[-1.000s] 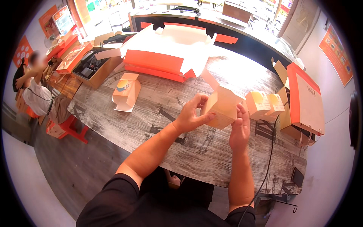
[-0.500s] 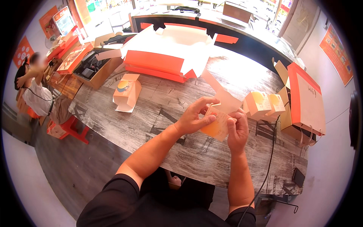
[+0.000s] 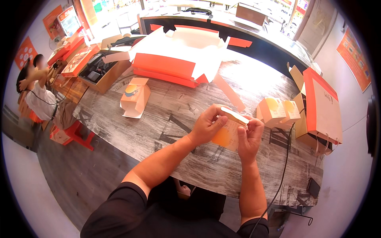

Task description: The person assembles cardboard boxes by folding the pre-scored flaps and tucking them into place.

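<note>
Between my hands, above the table, is a small folding carton (image 3: 225,137) in pale orange with a yellow-orange round print. My left hand (image 3: 205,126) grips its left side, thumb in front and fingers behind. The right hand (image 3: 251,137) pinches the right end of its pale folded upper edge. A long pale strip of card (image 3: 230,93) reaches out beyond my hands, and whether it joins the carton cannot be made out. Two similar small cartons, one nearer (image 3: 270,111) and one beside it (image 3: 291,110), stand just right of my right hand.
Another small carton (image 3: 135,97) sits on the wood-grain table (image 3: 174,99) at left. A large opened orange-and-white box (image 3: 162,65) spreads across the back. An orange gift box (image 3: 323,105), a black cable (image 3: 282,170) and a flat black device (image 3: 313,187) are at right. A person (image 3: 43,97) sits far left.
The carton's wide pale panel that stood up between my hands is folded down, and a narrow pale edge now shows there. Both hands keep their hold in nearly the same place.
</note>
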A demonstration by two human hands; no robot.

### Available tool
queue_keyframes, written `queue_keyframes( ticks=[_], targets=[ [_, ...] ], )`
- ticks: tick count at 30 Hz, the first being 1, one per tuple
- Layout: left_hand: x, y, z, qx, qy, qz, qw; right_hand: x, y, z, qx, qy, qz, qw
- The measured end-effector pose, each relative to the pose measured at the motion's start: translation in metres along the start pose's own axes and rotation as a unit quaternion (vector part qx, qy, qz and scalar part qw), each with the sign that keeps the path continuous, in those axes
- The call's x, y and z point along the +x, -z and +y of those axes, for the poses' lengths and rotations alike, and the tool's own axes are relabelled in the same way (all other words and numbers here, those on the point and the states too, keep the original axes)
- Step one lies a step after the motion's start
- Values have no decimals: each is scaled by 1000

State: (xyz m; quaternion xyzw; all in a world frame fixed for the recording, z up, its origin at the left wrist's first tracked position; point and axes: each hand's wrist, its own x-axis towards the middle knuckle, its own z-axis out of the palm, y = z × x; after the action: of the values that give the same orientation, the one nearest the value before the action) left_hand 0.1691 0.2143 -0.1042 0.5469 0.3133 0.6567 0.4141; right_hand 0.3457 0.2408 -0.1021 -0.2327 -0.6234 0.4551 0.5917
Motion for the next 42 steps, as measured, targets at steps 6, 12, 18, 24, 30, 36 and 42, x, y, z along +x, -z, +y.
queue_keyframes(
  ticks=[6, 12, 18, 24, 30, 36, 42],
  targets=[
    [-2, -2, -9, -10, -9, 30, 999, -1, 2, 3, -26, -16, -20, 999],
    [-2, -1, -3, 138, -36, 32, 989, 2, 5, 6, 35, -62, -34, 997],
    [-3, -3, -9, 159, -69, 53, 983, 2, 2, 3, 63, -103, -20, 992],
    [-1, -2, -8, 194, -110, 57, 973, 3, 4, 2, 67, -116, -17, 991],
    [-1, 2, -7, 209, -109, 43, 971, 3, 4, 4, 55, -114, -46, 991],
    [-1, -1, -4, 187, -105, 66, 975, 4, 2, -1, 19, -106, -71, 992],
    [0, 0, -4, 183, -99, 64, 976, 6, 5, 0, -6, -92, -94, 991]
  ],
)
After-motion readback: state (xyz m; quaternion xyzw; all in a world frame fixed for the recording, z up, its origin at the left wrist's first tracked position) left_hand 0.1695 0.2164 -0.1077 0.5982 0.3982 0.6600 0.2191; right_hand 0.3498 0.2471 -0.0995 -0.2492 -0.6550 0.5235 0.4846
